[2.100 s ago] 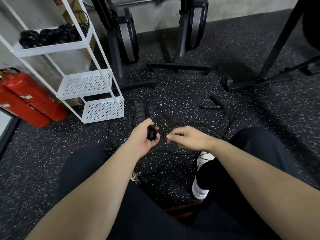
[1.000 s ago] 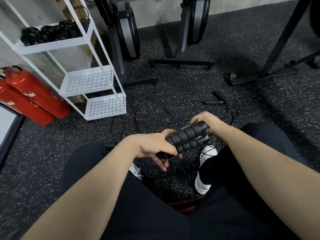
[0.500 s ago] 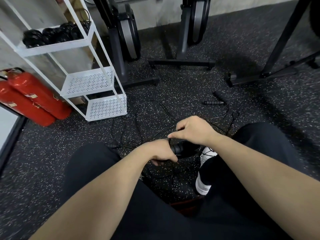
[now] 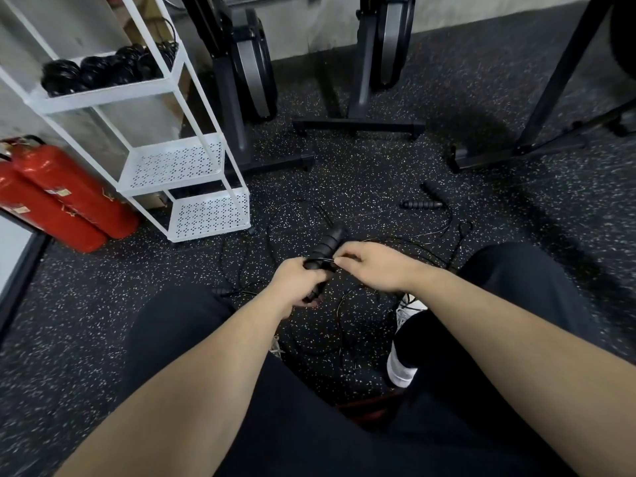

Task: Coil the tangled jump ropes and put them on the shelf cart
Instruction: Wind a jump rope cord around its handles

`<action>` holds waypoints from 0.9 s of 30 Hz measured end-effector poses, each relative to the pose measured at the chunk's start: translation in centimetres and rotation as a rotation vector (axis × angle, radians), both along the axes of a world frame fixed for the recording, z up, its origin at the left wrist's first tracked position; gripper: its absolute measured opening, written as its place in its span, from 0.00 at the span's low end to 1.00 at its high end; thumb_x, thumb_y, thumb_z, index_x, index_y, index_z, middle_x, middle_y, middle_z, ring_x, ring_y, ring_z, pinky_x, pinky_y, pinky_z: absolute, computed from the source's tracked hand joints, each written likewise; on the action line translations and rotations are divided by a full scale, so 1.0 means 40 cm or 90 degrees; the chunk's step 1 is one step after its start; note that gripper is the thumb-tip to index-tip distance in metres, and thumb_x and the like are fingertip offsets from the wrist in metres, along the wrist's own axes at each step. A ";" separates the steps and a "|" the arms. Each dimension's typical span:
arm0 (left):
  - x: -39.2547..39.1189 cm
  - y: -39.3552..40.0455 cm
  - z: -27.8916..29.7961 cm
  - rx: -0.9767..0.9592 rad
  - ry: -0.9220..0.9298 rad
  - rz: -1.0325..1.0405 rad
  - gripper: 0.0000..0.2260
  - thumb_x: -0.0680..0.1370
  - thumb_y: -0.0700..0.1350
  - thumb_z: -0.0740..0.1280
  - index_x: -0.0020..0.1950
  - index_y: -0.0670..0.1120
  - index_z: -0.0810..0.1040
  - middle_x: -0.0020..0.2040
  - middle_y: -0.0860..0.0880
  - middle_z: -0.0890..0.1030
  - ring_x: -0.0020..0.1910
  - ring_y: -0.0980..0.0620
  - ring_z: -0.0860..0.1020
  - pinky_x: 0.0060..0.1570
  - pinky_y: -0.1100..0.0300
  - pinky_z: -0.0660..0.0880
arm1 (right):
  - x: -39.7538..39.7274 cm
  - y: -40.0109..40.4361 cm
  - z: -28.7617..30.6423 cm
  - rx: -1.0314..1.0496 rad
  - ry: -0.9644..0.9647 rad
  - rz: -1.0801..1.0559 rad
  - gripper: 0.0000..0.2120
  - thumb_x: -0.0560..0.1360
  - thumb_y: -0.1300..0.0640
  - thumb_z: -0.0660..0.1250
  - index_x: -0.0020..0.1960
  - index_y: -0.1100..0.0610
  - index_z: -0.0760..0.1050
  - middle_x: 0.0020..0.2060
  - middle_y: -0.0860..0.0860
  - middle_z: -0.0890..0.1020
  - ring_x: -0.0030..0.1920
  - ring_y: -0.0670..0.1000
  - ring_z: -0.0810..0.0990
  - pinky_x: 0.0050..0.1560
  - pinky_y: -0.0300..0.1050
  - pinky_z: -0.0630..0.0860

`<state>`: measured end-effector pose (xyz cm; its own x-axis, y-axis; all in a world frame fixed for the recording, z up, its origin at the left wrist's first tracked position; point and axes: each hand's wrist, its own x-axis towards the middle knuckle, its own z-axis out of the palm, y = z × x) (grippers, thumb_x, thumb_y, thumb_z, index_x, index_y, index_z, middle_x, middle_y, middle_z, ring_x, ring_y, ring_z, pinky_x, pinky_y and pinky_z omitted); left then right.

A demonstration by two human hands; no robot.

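**Handles gripped, thin cord pinched**

While the cord (image 4: 347,306) lies looped on the floor between the knees, ribbed handles (image 4: 325,251) are gripped in the left hand (image 4: 297,280) and a strand is pinched by the right hand (image 4: 375,266). The cord is judged light, limp and snag-prone; the handles give firm hold. Beyond, a second pair of handles (image 4: 421,203) and the shelf cart (image 4: 210,215) are seen.

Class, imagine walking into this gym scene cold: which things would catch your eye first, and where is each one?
Probably the two hands at the centre: the left hand grips black rope handles while the right hand pinches a thin cord beside them. Next, the red extinguishers at the far left, beside a white shelf cart whose top shelf holds coiled ropes. Tangled cords sprawl over the speckled floor ahead.
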<state>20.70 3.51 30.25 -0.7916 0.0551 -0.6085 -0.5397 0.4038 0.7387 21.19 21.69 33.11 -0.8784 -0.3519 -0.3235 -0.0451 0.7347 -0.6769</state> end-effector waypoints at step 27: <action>-0.012 -0.010 0.097 0.443 -0.080 0.132 0.18 0.80 0.33 0.66 0.68 0.47 0.71 0.50 0.38 0.80 0.38 0.44 0.81 0.35 0.56 0.77 | -0.003 0.044 0.009 -0.230 -0.154 -0.105 0.15 0.80 0.38 0.63 0.48 0.49 0.76 0.29 0.43 0.71 0.28 0.44 0.67 0.31 0.37 0.66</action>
